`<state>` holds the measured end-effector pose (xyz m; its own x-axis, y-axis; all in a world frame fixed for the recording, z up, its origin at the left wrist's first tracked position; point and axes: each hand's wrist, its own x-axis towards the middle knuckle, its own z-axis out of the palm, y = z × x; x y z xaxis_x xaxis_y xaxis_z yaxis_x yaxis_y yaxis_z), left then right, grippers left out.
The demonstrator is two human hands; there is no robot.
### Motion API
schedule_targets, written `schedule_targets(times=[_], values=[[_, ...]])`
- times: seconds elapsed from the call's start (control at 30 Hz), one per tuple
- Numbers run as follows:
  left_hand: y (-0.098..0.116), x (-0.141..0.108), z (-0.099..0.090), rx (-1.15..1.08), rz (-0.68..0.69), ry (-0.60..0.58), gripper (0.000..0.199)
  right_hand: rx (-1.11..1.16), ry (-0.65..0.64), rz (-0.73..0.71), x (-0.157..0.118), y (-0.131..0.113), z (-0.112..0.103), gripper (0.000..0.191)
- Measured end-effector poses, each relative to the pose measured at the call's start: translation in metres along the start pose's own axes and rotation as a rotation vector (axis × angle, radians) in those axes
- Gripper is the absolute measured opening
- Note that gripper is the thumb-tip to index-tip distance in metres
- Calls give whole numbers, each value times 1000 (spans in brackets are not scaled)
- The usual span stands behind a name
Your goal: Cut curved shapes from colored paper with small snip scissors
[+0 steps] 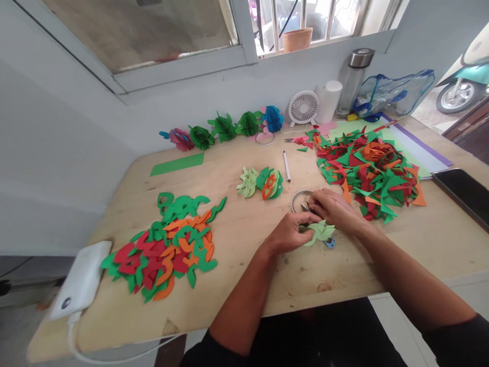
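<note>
My left hand (292, 232) pinches a pale green cut-paper piece (321, 231) with leaf-like points, low over the wooden table. Just up and right of it, my right hand (330, 206) is closed by a small dark pointed tool (304, 208); how the fingers hold it is partly hidden. A silver ring (295, 200) lies by my right fingertips. The blue end of a tool (329, 243) shows beneath the pale green paper. Farther up the table are a pale green paper shape (248, 182) and a green and orange layered paper piece (269, 183).
Cut green, red and orange shapes (153, 260) spread at left, beside a white power bank (82, 280). Paper scraps (372, 171) heap at right near a phone (464, 196). Paper flowers (224, 127), a fan (303, 108) and a bottle (351, 81) line the wall.
</note>
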<state>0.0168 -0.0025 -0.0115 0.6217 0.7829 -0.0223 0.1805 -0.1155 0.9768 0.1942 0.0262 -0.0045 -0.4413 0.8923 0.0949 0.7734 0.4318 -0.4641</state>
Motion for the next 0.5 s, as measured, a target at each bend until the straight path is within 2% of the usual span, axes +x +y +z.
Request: schedule_targets(times=[0.13,0.3,0.43,0.5], values=[[0,0,0,6,-1,19,38,84,30,35,-1,-2,-4,17],[4,-1,1,-72,-46,29,35,338,107,132,-1,1,-12,18],[8,-1,0,-294,-123,37,30,629,229,230,1,2,-17,22],[9,0,-1,-451,-167,110,30,754,276,274,1,0,-20,24]])
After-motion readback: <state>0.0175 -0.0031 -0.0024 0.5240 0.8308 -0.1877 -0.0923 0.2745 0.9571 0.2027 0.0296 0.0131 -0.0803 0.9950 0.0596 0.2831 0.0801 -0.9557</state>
